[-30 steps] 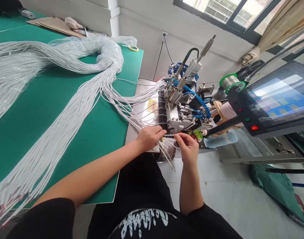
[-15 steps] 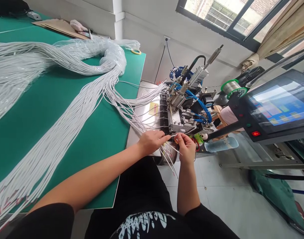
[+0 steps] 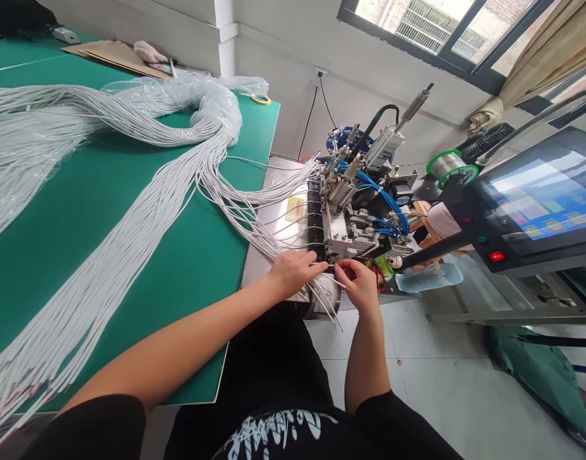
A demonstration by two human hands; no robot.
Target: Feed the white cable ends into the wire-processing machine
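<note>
A big bundle of thin white cables (image 3: 130,211) runs across the green table (image 3: 72,211) and fans out toward a metal machine (image 3: 354,217) with blue tubes. My left hand (image 3: 293,271) rests at the machine's near end, fingers pinched on a white cable. My right hand (image 3: 357,284) is just right of it, fingers pinched on the same cable's tip, close to the machine's black slotted holder (image 3: 316,217). Several loose cable ends (image 3: 326,300) hang below my hands.
A touchscreen panel (image 3: 537,204) with a red light stands to the right. A spool of wire (image 3: 450,166) sits behind the machine. Clear plastic wrap (image 3: 216,102), a tape roll (image 3: 261,99) and cardboard (image 3: 115,54) lie at the table's far end. Tiled floor (image 3: 441,383) is below.
Both hands have shifted slightly up toward the machine's holder, still pinching the cable end; the view has moved a little.
</note>
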